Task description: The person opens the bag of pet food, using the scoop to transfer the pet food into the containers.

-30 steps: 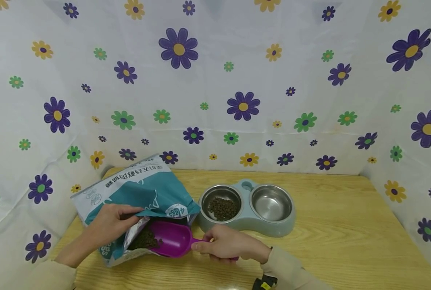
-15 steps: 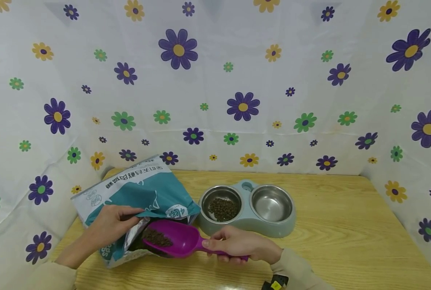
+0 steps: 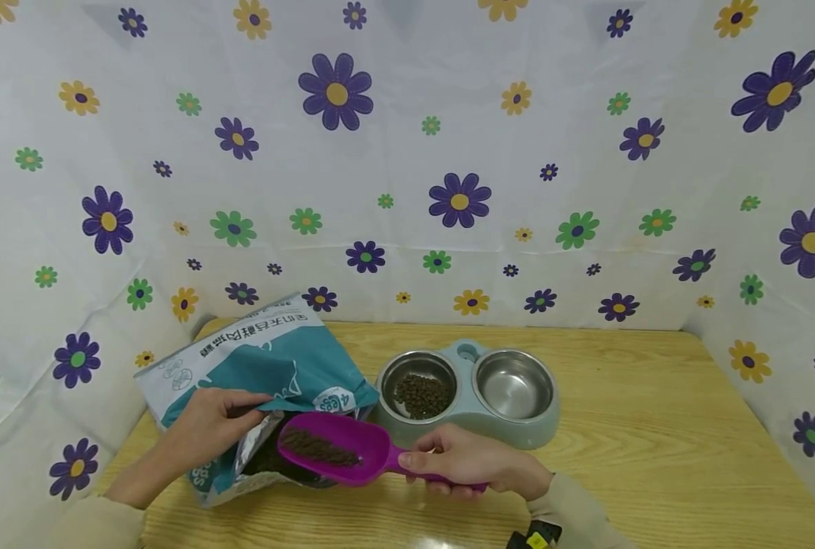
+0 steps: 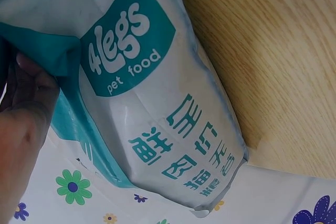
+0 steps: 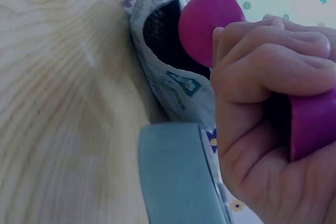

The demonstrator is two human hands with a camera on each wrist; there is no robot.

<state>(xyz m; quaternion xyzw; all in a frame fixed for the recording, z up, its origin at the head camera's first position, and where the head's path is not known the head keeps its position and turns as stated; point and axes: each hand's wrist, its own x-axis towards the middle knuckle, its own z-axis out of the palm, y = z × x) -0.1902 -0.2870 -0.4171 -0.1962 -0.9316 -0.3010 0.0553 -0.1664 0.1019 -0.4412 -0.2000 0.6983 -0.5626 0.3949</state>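
Observation:
A teal and white pet food bag [image 3: 263,358] lies on its side at the left, its mouth facing the right hand. My left hand [image 3: 211,423] pinches the upper edge of that mouth; in the left wrist view the thumb and fingers of the hand [image 4: 26,98] sit at the teal fold. With curled fingers my right hand [image 3: 465,461] grips the handle of a magenta scoop [image 3: 373,450]. Brown kibble [image 3: 321,447] lies in the scoop, whose front end is at the bag's opening. Dark contents deeper in the bag are hard to make out.
Right of the bag stands a pale blue double feeder [image 3: 465,431]. Its left steel bowl [image 3: 396,366] has some kibble in it; the right steel bowl [image 3: 514,385] shows bare metal. A flowered cloth [image 3: 393,152] rises behind the wooden table [image 3: 640,427].
The right hand has drawn the scoop rightward, partly out of the bag, and tipped it level with kibble inside. My left hand and the bag stay where they were.

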